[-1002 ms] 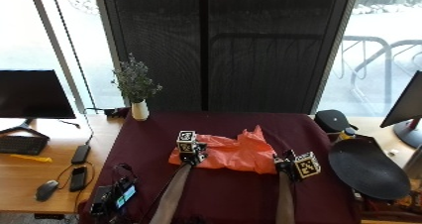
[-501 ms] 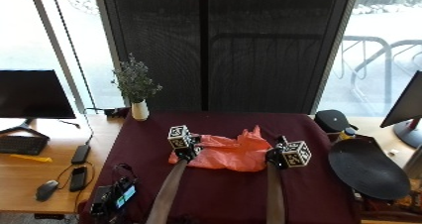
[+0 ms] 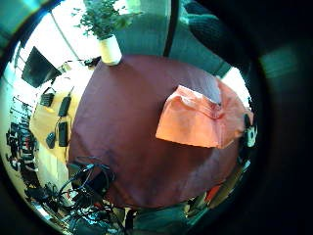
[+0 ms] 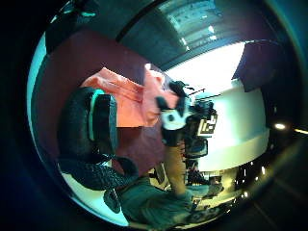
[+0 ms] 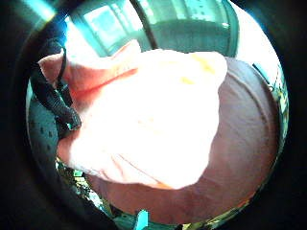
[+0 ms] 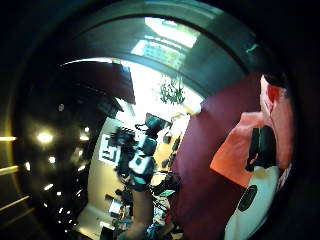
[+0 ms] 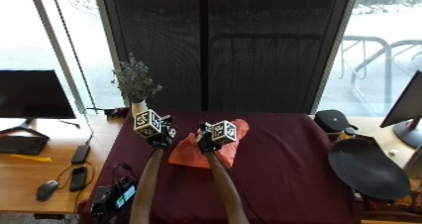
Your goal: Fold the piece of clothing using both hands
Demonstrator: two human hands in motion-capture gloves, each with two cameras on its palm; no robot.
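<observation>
An orange garment (image 7: 214,152) lies partly folded on the maroon table (image 7: 290,174). My right hand (image 7: 206,140) is over its near left part and pinches a fold of the cloth. The right palm views show the orange cloth (image 5: 144,115) close against the palm, with the thumb (image 6: 262,147) on it. My left hand (image 7: 159,135) hovers just left of the garment, apart from it, its fingers (image 4: 91,130) loosely curled round nothing. From the left palm, the garment (image 3: 200,120) shows lying flat on the table.
A white vase with a plant (image 7: 137,105) stands at the table's far left corner. A black device with cables (image 7: 113,196) sits at the near left edge. To the right are a black round dish (image 7: 366,169) and a dark cap (image 7: 333,120). A wooden desk (image 7: 39,169) adjoins on the left.
My right hand has carried the garment's right side leftward over the rest, so the garment is narrower. My left hand has moved left and farther, off the cloth.
</observation>
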